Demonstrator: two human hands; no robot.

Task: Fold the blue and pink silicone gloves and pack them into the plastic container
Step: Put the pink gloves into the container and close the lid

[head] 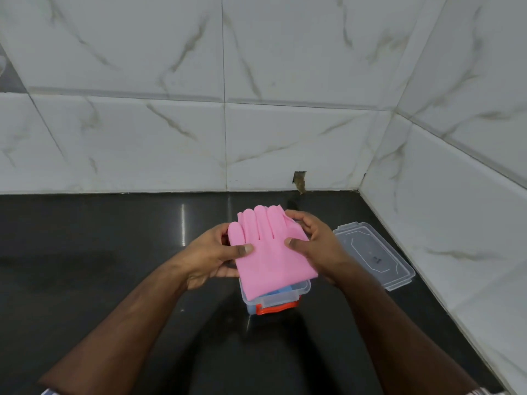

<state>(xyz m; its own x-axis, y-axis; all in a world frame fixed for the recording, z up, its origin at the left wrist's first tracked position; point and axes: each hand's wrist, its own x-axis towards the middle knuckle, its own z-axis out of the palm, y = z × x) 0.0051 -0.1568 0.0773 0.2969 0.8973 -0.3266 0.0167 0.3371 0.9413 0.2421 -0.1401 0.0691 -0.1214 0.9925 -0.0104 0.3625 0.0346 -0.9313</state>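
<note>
A folded pink silicone glove (pixel 271 252) lies flat over the open clear plastic container (pixel 281 297), its fingers pointing away from me. My left hand (pixel 212 252) grips the glove's left edge, thumb on top. My right hand (pixel 312 243) grips its right edge, thumb on top and fingers curled round the far corner. Under the pink glove, a bit of blue glove (pixel 281 290) shows inside the container at its near end. The container has an orange-red clip (pixel 278 307) on its near side. Most of the container is hidden by the glove.
The container's clear lid (pixel 373 253) lies on the black countertop (pixel 114 266) to the right, close to the side wall. White marble-look tiled walls close the counter at the back and right. A small chipped hole (pixel 299 181) marks the back wall's base.
</note>
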